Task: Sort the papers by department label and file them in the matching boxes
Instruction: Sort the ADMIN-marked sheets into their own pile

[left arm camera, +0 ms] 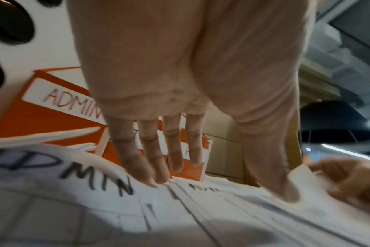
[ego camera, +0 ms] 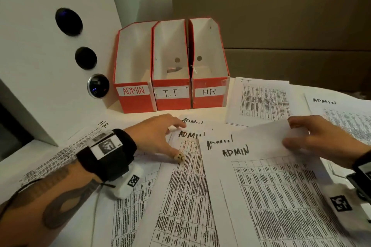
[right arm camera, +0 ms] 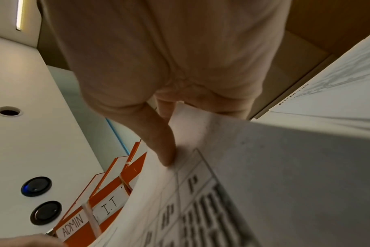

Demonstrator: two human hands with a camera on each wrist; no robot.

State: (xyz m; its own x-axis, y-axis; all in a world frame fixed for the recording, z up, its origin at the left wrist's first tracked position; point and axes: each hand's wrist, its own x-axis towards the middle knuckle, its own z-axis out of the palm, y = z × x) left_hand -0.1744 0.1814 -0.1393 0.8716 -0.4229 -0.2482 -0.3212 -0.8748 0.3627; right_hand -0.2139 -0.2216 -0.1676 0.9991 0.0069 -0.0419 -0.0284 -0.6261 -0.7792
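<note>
Left hand, fingers straight, pressing fanned ADMIN sheets on the counter. Behind, empty ADMIN box, IT box, HR box. Right hand pinching top ADMIN sheet at its corner.

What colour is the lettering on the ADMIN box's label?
Red, on a white label; the head view shows it best.

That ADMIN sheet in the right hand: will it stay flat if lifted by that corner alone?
Probably not. The ADMIN sheet already curls where the right hand pinches its corner, so it looks thin and floppy. It overlaps other papers, so it may drag them along.
</note>
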